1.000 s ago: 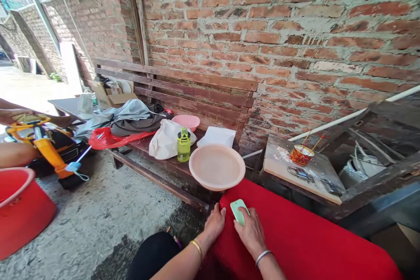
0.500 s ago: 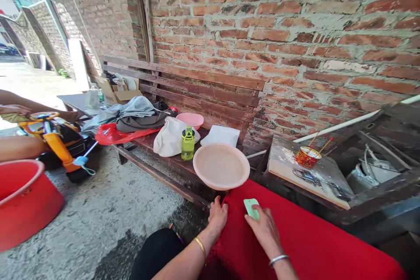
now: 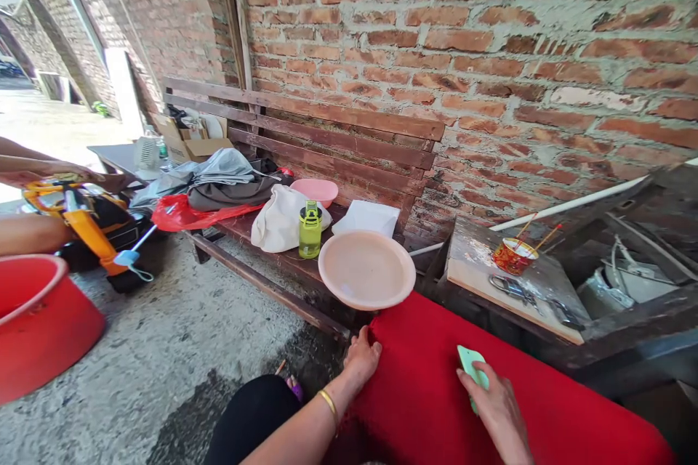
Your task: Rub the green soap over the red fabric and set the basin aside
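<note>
A red cloth (image 3: 452, 370) lies spread over a long flat surface in front of me. My left hand (image 3: 363, 357) is at its left edge, near the basin, with fingers curled onto the fabric. In my right hand (image 3: 496, 396) is a flat pale green piece (image 3: 473, 365) with rounded corners, pinched between thumb and fingers against the cloth. Its exact kind does not show. Beyond the cloth's far left corner, a pale pink basin (image 3: 366, 272) of cloudy water rests on the end of the wooden bench.
On the bench (image 3: 305, 134) are a green bottle (image 3: 310, 231), a white bag (image 3: 278, 221) and folded clothes. A board (image 3: 474, 254) at right bears a red cup (image 3: 512, 256) and metal tools. At left, a red tub (image 3: 43, 334) stands by another person's arm (image 3: 49, 163).
My right hand has slid right across the red cloth with the pale green piece. My left hand stays at the cloth's edge. The view has shifted slightly.
</note>
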A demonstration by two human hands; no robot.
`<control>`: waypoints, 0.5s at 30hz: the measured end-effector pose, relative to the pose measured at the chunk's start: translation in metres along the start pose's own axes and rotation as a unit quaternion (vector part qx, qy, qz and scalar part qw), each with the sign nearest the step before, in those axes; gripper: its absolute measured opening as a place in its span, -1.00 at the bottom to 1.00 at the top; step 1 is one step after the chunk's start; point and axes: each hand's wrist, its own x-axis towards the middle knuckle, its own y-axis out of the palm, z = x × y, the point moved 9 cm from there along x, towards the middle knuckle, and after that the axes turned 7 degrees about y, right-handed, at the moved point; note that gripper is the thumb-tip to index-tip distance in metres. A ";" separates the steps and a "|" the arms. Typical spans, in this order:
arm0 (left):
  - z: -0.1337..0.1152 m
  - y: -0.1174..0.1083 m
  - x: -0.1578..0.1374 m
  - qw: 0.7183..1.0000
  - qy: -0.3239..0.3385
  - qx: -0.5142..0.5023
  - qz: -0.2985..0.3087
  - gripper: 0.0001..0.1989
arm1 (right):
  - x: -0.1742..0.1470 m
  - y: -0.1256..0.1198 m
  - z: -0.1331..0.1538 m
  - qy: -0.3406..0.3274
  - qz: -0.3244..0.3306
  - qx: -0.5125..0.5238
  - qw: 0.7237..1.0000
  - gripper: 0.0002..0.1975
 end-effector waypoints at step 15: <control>-0.009 0.006 -0.010 0.991 0.051 0.123 -0.012 -0.24 | -0.017 0.010 0.023 -0.002 0.014 -0.012 1.000 -0.57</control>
